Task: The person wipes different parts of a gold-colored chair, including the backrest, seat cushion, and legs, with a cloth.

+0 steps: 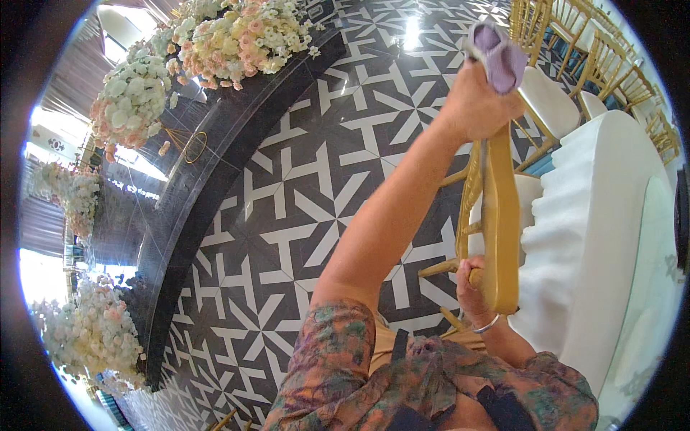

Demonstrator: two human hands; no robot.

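Observation:
My left hand [477,105] reaches far forward, shut on a bunched purple and whitish cloth [504,59] at the far end of a gold chair's back. Nearer my body, my right hand [471,288], with a silver bangle at the wrist, grips the near end of the same gold chair [502,226]. The chair's broad, smooth gold rail runs between my two hands, and its carved part and legs show to the left of it. Part of a white seat is visible beneath. My left palm is hidden from view.
A round table with a white draped cloth [587,226] stands close on the right. More gold chairs [604,59] with white seats are beyond it. On the left, a raised black platform edge [199,215] curves past flower arrangements [129,97]. The floor [334,215] has a black-and-white pattern.

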